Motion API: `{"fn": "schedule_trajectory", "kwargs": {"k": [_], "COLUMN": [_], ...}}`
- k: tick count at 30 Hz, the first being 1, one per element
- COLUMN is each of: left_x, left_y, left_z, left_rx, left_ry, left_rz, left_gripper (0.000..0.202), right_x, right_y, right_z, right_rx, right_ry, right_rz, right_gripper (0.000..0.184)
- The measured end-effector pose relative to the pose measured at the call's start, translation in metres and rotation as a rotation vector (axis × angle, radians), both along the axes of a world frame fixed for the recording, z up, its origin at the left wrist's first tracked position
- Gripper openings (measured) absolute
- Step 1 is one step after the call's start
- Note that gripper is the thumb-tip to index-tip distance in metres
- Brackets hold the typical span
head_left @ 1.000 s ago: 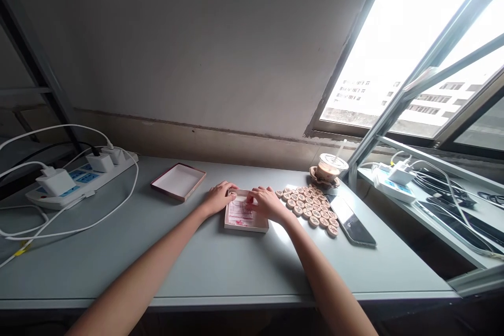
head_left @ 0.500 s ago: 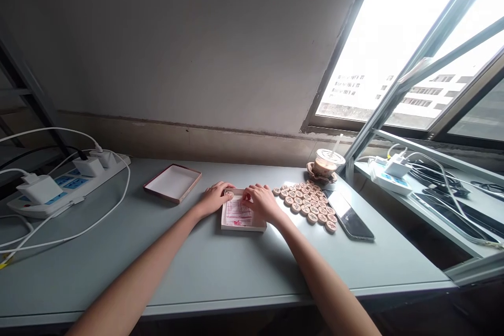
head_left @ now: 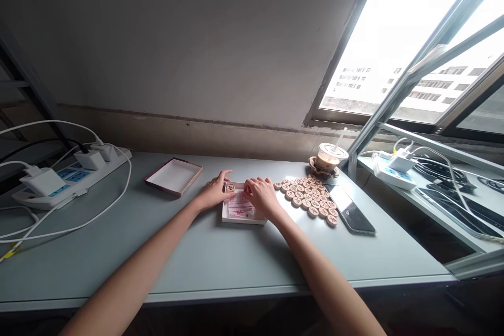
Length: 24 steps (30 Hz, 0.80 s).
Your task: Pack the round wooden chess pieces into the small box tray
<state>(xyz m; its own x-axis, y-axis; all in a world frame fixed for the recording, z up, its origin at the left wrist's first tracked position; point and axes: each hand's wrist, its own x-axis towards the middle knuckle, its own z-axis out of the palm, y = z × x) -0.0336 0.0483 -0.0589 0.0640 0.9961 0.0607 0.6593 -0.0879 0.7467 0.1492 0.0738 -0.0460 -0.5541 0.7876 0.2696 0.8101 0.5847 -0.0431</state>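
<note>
A small white box tray [head_left: 241,219] lies on the grey desk [head_left: 220,257], lined with a pink-printed sheet [head_left: 238,209]. One round wooden game piece [head_left: 231,188] sits in its far left corner. My left hand [head_left: 213,192] rests at the tray's left edge, fingers spread, thumb beside that piece. My right hand [head_left: 260,197] lies over the tray's right side with its fingers curled down onto the sheet; what they pinch is hidden. Several more round wooden pieces [head_left: 311,198] lie packed together just right of my right hand.
A box lid [head_left: 174,176] lies upturned to the left of the tray. A phone [head_left: 349,210] lies right of the pieces, a lidded drink cup [head_left: 331,156] behind them. Power strips with chargers and cables sit far left [head_left: 66,174] and on the right shelf [head_left: 392,174].
My left hand has opened and its fingers have lifted off the tray's corner, baring a wooden piece there. My right hand has stayed over the sheet. The view shifted slightly.
</note>
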Motion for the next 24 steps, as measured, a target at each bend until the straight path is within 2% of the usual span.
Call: {"fn": "schedule_trajectory", "kwargs": {"k": [4,9,14,20,24], "left_x": [0.004,0.006,0.008,0.011,0.01], "left_y": [-0.002,-0.002,-0.003,-0.007,-0.009], "left_z": [0.002,0.001,0.002,0.01,0.014], "left_rx": [-0.013,-0.007,0.002,-0.032,-0.049], "left_ry": [0.029,0.037,0.061,0.12,0.083], "left_rz": [0.007,0.013,0.002,-0.016,-0.023], "left_gripper": [0.067,0.057,0.052,0.067,0.068], "right_x": [0.012,0.056,0.078,0.084,0.085], "right_y": [0.005,0.022,0.034,0.039,0.04], "right_z": [0.011,0.027,0.023,0.019,0.017], "right_rx": [-0.039,-0.132,-0.197,-0.08,-0.041], "right_ry": [0.063,0.037,-0.075,-0.058,-0.105], "right_rz": [-0.012,-0.14,-0.237,-0.264,-0.275], "right_gripper": [0.011,0.017,0.021,0.025,0.021]}}
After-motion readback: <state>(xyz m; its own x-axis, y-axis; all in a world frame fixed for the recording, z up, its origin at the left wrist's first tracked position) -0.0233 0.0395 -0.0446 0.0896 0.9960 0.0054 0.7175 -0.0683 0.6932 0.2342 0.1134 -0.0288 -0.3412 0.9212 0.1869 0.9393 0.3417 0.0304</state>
